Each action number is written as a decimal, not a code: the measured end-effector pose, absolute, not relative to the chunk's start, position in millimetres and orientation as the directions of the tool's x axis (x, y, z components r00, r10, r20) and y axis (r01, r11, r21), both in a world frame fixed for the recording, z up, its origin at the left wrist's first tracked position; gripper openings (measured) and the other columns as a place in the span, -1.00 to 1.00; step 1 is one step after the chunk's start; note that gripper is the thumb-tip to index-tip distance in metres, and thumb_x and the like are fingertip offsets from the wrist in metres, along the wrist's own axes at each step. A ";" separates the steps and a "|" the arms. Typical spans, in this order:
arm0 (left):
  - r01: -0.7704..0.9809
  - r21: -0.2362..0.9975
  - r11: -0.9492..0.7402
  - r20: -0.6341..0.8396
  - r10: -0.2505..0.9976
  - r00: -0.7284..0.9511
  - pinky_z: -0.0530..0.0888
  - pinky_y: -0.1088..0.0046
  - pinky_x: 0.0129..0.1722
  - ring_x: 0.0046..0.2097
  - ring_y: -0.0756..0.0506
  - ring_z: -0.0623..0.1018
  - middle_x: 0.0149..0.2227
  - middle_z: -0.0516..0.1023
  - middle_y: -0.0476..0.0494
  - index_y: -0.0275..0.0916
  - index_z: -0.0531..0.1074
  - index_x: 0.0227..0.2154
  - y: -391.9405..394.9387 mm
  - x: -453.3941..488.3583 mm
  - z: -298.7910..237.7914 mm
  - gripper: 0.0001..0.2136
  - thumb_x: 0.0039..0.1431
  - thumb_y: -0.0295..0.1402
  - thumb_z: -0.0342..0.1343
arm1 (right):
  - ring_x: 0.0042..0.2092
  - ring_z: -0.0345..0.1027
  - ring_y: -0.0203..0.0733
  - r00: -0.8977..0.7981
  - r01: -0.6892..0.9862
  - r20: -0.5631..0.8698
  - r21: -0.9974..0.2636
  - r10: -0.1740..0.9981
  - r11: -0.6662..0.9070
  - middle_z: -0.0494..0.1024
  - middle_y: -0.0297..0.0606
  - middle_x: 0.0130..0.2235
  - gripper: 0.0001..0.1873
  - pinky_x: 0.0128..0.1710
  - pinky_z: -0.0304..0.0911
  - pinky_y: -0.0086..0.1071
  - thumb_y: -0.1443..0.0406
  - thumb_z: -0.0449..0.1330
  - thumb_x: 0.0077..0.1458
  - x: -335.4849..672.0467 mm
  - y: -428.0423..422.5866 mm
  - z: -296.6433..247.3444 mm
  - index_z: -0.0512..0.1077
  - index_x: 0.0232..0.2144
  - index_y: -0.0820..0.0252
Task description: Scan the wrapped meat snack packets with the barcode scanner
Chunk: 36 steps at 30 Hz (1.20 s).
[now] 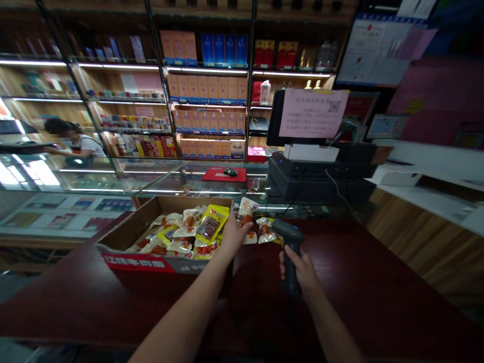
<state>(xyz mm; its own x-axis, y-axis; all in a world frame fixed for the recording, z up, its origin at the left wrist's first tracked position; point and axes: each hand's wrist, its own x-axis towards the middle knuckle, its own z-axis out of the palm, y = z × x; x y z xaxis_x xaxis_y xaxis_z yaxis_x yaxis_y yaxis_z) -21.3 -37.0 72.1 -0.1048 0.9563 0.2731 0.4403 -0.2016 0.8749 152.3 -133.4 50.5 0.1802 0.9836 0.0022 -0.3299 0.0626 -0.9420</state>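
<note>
My right hand (302, 269) is wrapped round the handle of a dark barcode scanner (289, 232), held upright over the table with its head tilted to the left. At the right end of the cardboard box, my left hand (236, 234) grips a clear snack packet (247, 207) with brown food inside. Just beyond the scanner head, another clear snack packet (265, 229) lies on the table with some yellow wrapping beside it. The open cardboard box (132, 262) is filled with similar packets, and a yellow snack bag (212, 223) lies on top.
A dark red table (68, 287) bears the box. Behind it stand a glass counter with a red mouse pad (212, 174) and a mouse (230, 172), and a monitor (278, 118) with a paper sign. Shelves of boxed goods line the wall. A person (88, 146) is at the far left.
</note>
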 end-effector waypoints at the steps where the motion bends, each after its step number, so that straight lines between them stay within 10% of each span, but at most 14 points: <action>1: 0.467 0.866 -0.178 0.251 0.963 -0.096 0.39 0.38 -0.26 -0.24 -0.13 0.52 -0.25 0.51 -0.25 -0.33 0.24 -0.12 -32.8 -8.7 68.0 -0.55 -0.07 -0.29 0.20 | -0.72 0.20 -0.38 0.192 -0.326 -0.001 -0.943 0.981 0.063 0.38 -0.48 -0.64 -0.55 -0.80 0.19 -0.50 0.02 0.31 -0.21 159.1 -133.6 50.5 0.32 -0.39 0.19; 15: 0.710 0.701 0.065 0.003 0.996 -0.094 0.35 0.37 -0.16 -0.05 -0.24 0.48 -0.13 0.49 -0.46 -0.35 0.32 -0.21 2.3 58.9 35.4 -0.67 0.08 -0.17 0.04 | -0.72 0.21 -0.37 0.252 -0.315 0.011 -0.945 0.968 0.092 0.39 -0.49 -0.64 -0.50 -0.81 0.19 -0.50 0.04 0.30 -0.19 206.1 -135.6 49.6 0.33 -0.25 0.20; 27: 0.752 0.602 -0.269 0.395 0.919 0.013 0.31 0.39 0.01 0.01 -0.14 0.43 -0.04 0.46 -0.28 -0.29 0.40 -0.16 -22.4 5.3 73.4 -0.74 0.10 -0.32 0.01 | -0.72 0.22 -0.37 0.199 -0.323 -0.043 -0.946 0.979 0.024 0.39 -0.48 -0.64 -0.57 -0.79 0.18 -0.51 0.05 0.32 -0.22 183.4 -133.9 53.7 0.33 -0.39 0.19; 36: 0.967 0.230 0.113 0.137 0.980 -0.147 0.37 0.34 -0.16 -0.07 -0.26 0.48 -0.12 0.51 -0.37 -0.33 0.32 -0.08 -1.1 -130.2 86.0 -0.49 -0.10 -0.16 0.17 | -0.73 0.21 -0.37 0.046 -0.316 -0.032 -0.949 0.998 -0.016 0.38 -0.50 -0.64 -0.50 -0.81 0.20 -0.50 0.03 0.29 -0.17 139.8 -126.4 36.8 0.30 -0.26 0.21</action>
<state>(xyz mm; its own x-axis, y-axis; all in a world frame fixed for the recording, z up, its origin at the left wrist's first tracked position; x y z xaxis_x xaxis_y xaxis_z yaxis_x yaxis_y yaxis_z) -130.2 -1.1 86.0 -0.1473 0.9795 0.1375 0.9666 0.1130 0.2300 139.8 -126.4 36.8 0.0461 0.9984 -0.0319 -0.3156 -0.0158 -0.9488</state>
